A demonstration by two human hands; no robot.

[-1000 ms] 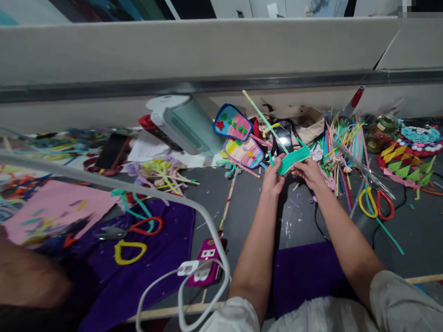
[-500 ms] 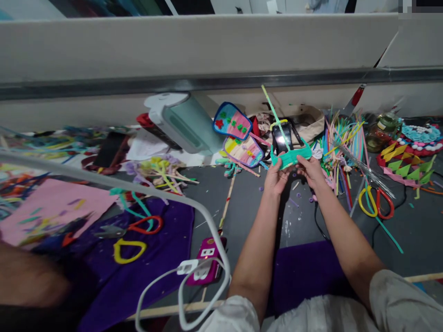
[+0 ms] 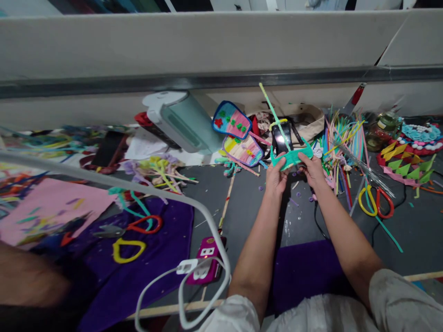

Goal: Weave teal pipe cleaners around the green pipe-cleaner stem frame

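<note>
A flat teal fuzzy craft piece [image 3: 292,158] hangs over the table between my hands, with a pale green stem [image 3: 275,113] rising from it toward the wall. My left hand [image 3: 277,177] pinches its left end, thumb on top. At its right end my right hand [image 3: 311,170] grips it between thumb and fingers. A yellow strip [image 3: 278,122] shows near the stem, above a shiny black object [image 3: 282,137]. Small purple bits lie on the grey table under my hands.
Colourful stems [image 3: 346,147] and red-yellow scissors [image 3: 376,202] lie right. Leftward are a teal-grey box [image 3: 188,122], a pink power strip [image 3: 207,260], a white lamp arm or tube [image 3: 207,216], scissors [image 3: 129,251] on purple cloth, and another person's blurred arm [image 3: 31,276].
The teal piece has tilted slightly in my hands, and the stem's tip has shifted a little up and left. Both hands keep their hold.
</note>
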